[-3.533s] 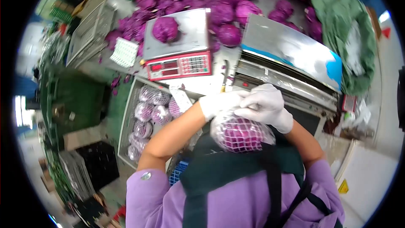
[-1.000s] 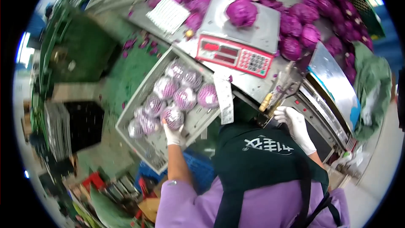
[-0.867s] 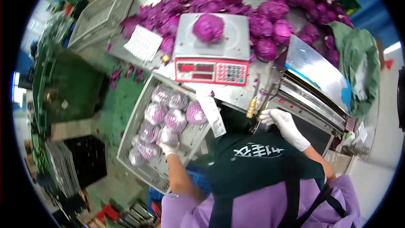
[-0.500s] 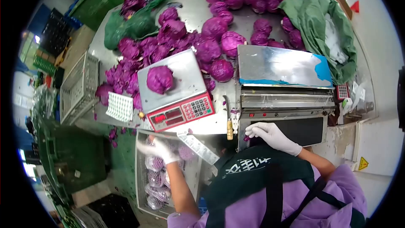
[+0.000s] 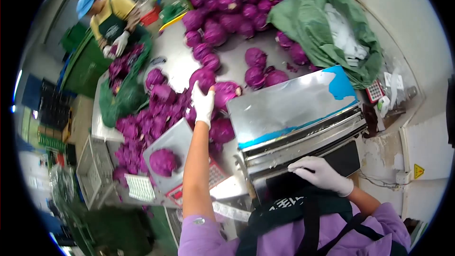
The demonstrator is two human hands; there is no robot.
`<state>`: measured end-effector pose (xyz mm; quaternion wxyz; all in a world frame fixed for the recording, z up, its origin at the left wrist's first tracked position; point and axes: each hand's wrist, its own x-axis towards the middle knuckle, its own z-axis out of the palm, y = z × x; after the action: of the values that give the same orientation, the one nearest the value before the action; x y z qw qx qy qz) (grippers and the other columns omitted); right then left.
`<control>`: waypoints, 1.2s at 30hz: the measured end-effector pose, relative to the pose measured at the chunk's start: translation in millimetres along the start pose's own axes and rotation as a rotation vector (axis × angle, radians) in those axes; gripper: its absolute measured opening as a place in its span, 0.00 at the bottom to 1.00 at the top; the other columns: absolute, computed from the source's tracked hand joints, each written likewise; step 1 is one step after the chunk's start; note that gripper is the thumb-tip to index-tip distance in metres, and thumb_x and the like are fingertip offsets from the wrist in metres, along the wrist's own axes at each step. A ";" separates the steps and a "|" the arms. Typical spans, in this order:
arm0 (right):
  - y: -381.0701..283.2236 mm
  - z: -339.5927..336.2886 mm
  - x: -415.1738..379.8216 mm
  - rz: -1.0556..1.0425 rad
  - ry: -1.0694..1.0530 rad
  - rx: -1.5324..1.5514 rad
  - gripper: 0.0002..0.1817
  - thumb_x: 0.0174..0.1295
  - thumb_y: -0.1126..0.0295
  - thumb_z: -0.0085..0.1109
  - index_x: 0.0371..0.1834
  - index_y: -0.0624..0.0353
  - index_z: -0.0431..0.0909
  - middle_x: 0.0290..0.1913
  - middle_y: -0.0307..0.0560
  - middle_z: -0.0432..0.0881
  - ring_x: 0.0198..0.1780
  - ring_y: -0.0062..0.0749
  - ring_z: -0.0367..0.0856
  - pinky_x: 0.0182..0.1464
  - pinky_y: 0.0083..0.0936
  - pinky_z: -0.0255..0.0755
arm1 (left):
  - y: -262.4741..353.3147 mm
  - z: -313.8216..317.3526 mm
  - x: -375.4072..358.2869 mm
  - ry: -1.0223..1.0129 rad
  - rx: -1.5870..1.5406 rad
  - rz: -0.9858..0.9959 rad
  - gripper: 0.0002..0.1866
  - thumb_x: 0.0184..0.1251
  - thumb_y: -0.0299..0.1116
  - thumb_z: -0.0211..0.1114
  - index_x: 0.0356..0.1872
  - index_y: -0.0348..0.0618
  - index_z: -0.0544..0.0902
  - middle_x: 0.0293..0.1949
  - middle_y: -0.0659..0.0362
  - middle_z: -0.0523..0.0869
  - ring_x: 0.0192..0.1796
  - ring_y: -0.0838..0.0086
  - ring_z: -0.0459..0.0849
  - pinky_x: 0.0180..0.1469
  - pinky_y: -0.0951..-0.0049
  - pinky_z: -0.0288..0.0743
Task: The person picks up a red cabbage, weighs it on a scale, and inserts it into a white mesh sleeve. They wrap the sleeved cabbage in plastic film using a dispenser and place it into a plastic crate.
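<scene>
A metal table (image 5: 175, 52) is seen stretching from near to far. Its right near side is taken up by a metal machine (image 5: 284, 109) with blue patches on its top. Beyond the machine, at the far right, a green sack (image 5: 303, 14) is placed. A pile of purple cabbages (image 5: 231, 23) is heaped at the far end. At the far left, a person (image 5: 111, 23) is seen, with gloved hands (image 5: 121, 42) held at some leaves by a green net bag (image 5: 125, 104). A mound of purple leaves (image 5: 161, 109) is spread along the table's left side. Near it a scale (image 5: 182, 135) is set, partly hidden, and a round cabbage (image 5: 163, 162) is borne on its plate. Just left of the machine's far corner, a second cabbage (image 5: 204, 77) is reached by the left hand (image 5: 204, 106); thumb and fingers are spread at its near side, but whether it is touched cannot be told. The right hand (image 5: 322, 175) is held over the machine's near part, its fingers bent and close together; whether anything is pinched cannot be told. A white sheet (image 5: 141, 187) is laid at the near left, and a knife (image 5: 250, 187) is set between scale and machine.
</scene>
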<state>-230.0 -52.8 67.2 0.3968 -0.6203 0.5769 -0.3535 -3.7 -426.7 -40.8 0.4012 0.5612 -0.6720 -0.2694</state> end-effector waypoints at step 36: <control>294.8 -382.8 186.0 0.397 0.778 -0.949 0.37 0.54 0.64 0.69 0.70 0.51 0.68 0.61 0.65 0.76 0.58 0.50 0.79 0.57 0.41 0.74 | 158.2 384.1 72.0 -0.828 -0.082 0.095 0.61 0.31 0.53 0.84 0.68 0.35 0.62 0.60 0.42 0.78 0.63 0.52 0.77 0.67 0.63 0.70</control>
<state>-685.8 -276.2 -35.2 -0.1010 -0.4362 0.8762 -0.1786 -415.5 -494.8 -99.9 0.1313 0.3576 -0.7902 -0.4800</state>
